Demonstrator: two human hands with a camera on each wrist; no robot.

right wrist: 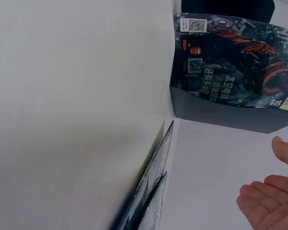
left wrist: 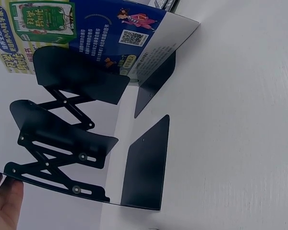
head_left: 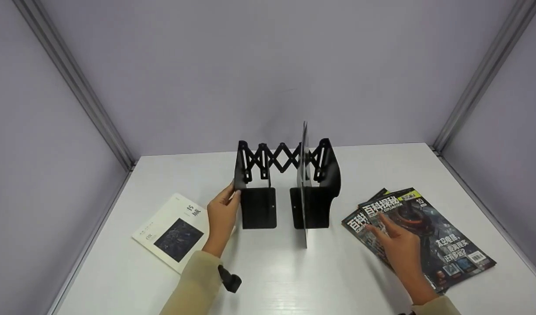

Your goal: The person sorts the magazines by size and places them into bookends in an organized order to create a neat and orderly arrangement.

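Note:
A black expandable bookend (head_left: 259, 208) with a criss-cross folding frame stands on the white table. My left hand (head_left: 222, 216) pinches the edge of its left end plate; in the left wrist view, thumb and fingers (left wrist: 12, 196) meet that plate's edge. Upright at the bookend's right side is a thin magazine (head_left: 304, 210), seen edge-on from the head. The left wrist view shows a blue back cover (left wrist: 120, 36) there, the right wrist view a dark cover (right wrist: 230, 62). Over two overlapping magazines (head_left: 443, 236) my right hand (head_left: 401, 249) hovers, fingers extended, holding nothing.
On the left lies a cream book (head_left: 167, 223) with a dark square picture, partly behind my left forearm. Pale panels (head_left: 276, 65) enclose the table at the back and both sides, with metal posts (head_left: 482, 65) in the corners.

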